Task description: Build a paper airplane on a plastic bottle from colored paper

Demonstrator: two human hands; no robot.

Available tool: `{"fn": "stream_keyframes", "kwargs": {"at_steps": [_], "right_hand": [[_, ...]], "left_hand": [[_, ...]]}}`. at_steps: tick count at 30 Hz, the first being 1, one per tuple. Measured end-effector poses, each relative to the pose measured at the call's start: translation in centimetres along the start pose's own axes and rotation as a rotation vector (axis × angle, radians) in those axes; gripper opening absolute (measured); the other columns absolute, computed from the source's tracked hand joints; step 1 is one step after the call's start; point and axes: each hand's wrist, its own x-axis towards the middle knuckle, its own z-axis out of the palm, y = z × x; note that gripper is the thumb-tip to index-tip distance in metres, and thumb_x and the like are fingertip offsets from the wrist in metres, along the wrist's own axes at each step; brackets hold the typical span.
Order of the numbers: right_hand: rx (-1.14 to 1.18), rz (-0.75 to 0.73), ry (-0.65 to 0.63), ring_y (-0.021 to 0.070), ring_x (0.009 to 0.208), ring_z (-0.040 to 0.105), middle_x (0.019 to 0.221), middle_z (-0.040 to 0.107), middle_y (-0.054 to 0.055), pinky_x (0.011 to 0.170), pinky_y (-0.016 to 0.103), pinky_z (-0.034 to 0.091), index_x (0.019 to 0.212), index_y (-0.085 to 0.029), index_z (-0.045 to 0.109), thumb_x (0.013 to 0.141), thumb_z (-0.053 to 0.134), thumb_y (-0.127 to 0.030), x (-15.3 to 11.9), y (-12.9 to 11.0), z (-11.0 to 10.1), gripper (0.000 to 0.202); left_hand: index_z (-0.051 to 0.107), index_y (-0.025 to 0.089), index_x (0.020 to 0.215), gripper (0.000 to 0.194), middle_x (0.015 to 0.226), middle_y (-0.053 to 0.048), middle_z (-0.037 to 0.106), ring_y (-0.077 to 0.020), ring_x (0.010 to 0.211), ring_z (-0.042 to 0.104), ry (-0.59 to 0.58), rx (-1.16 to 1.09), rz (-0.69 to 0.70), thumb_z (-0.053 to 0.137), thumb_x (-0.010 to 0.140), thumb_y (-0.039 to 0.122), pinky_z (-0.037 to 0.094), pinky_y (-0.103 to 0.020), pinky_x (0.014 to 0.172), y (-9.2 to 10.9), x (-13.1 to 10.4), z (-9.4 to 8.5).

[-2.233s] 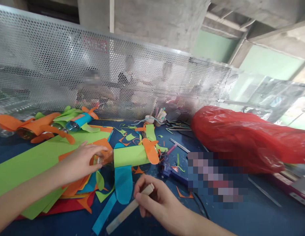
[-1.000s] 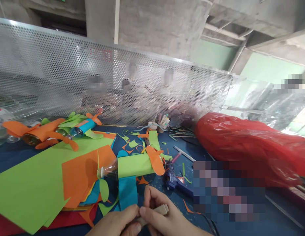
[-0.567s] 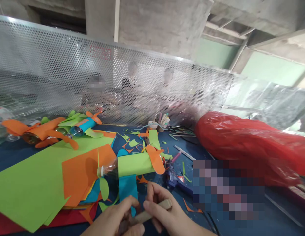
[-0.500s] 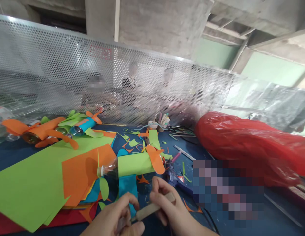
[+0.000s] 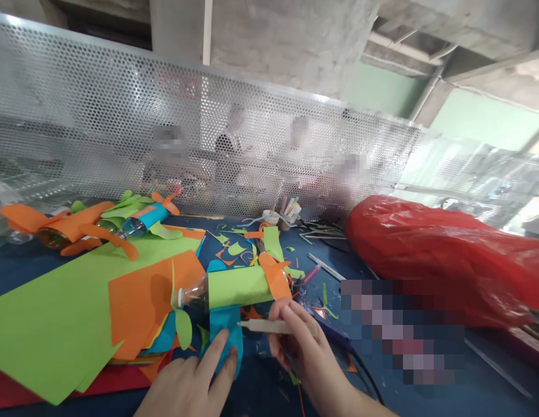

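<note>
My right hand (image 5: 297,344) is closed around a pale grey marker pen (image 5: 263,326), its bare tip pointing left at the edge of a blue paper wing (image 5: 223,324). Stretched index and middle fingers of my left hand (image 5: 200,373) lie on that same blue paper. The wing joins a plastic bottle (image 5: 193,295) wrapped in a green paper sleeve (image 5: 238,286), which lies on its side with the neck to the left. An orange paper propeller (image 5: 275,275) sits at its right end, beyond my right hand. A green paper tail piece (image 5: 183,329) is by the neck.
Green sheets (image 5: 56,324) and an orange sheet (image 5: 151,298) are stacked at left, with finished bottle planes (image 5: 147,219) behind. Scissors, paper scraps (image 5: 237,249) and a cup of markers (image 5: 289,214) lie farther back. A glue gun (image 5: 327,327) with cord and a red plastic bag (image 5: 438,255) are at right.
My left hand has left the marker's tip end and moved onto the blue wing. The marker, held in my right hand, has risen and turned its uncovered tip toward the wing.
</note>
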Motion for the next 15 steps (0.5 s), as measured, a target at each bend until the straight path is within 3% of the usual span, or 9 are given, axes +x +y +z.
{"fn": "stream_keyframes", "kwargs": {"at_steps": [2, 7, 11, 15], "right_hand": [[-0.020, -0.039, 0.011, 0.0066, 0.045, 0.037, 0.052, 0.049, -0.007, 0.040, 0.014, 0.028, 0.079, -0.020, 0.049, 0.084, 0.062, -0.053, 0.03, -0.10, 0.01, 0.036], [-0.037, -0.072, -0.006, 0.0080, 0.044, 0.035, 0.052, 0.046, -0.008, 0.040, 0.017, 0.028, 0.081, -0.021, 0.049, 0.089, 0.054, -0.052, 0.04, 0.16, -0.41, 0.033], [-0.028, -0.059, -0.116, 0.0116, 0.050, 0.044, 0.059, 0.055, -0.002, 0.046, 0.022, 0.034, 0.087, -0.020, 0.053, 0.093, 0.044, -0.054, -0.30, 0.25, -0.58, 0.035], [-0.148, -0.063, -0.147, 0.0129, 0.059, 0.049, 0.064, 0.055, -0.002, 0.058, 0.024, 0.038, 0.087, -0.019, 0.056, 0.086, 0.060, -0.051, -0.45, -0.19, -0.30, 0.032]], "left_hand": [[0.066, 0.017, 0.118, 0.041, 0.124, -0.022, 0.063, -0.0229, 0.053, 0.070, -0.052, -0.023, -0.004, 0.061, 0.084, 0.040, 0.058, -0.031, 0.045, 0.00, 0.23, 0.18], [0.064, 0.020, 0.122, 0.044, 0.124, -0.019, 0.064, -0.0234, 0.055, 0.071, -0.116, -0.078, -0.016, 0.067, 0.080, 0.032, 0.060, -0.033, 0.048, 0.10, 0.29, 0.17], [0.061, 0.019, 0.126, 0.044, 0.123, -0.018, 0.065, -0.0218, 0.056, 0.072, -0.082, -0.147, 0.015, 0.060, 0.086, 0.038, 0.059, -0.029, 0.049, -0.08, 0.11, 0.11], [0.059, 0.012, 0.128, 0.054, 0.121, -0.018, 0.067, -0.0236, 0.065, 0.073, -0.024, -0.199, 0.005, 0.044, 0.093, 0.051, 0.060, -0.028, 0.052, -0.20, 0.05, 0.08]]}}
